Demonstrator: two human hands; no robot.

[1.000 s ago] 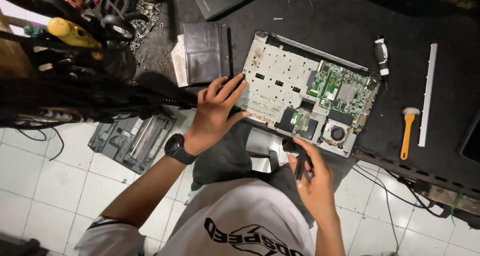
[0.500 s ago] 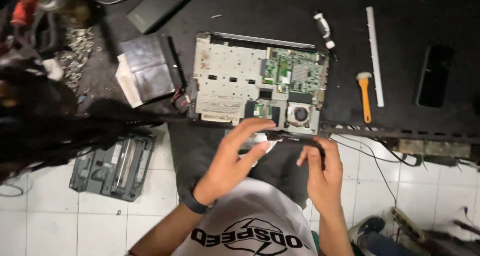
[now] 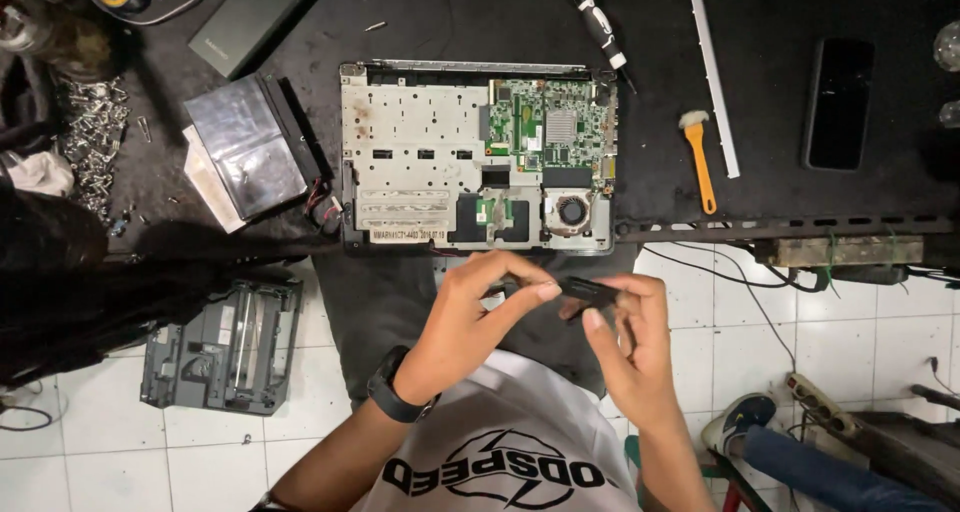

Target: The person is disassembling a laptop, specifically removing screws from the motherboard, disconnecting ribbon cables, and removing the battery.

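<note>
Both hands have come off the laptop (image 3: pixel 478 152) and met above the lap: left hand (image 3: pixel 470 317) and right hand (image 3: pixel 625 337) pinch a small black part (image 3: pixel 585 291) between fingertips, just below the laptop's near edge; brush (image 3: pixel 697 157) well beyond.

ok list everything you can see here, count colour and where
opened laptop base: 1, silver with green board, on the black bench
small black part: 1, black, held between both hands over the lap
screwdriver: 1, black and white, above the laptop's right corner
brush: 1, orange handle, right of the laptop
white strip: 1, white, right of the brush
phone: 1, black, far right on the bench
dark panel: 1, grey, on the tiled floor at left
loose screws: many, silvery, left on the bench
left hand: 1, grip on the part, black watch at the wrist
right hand: 1, grip on the part
</note>
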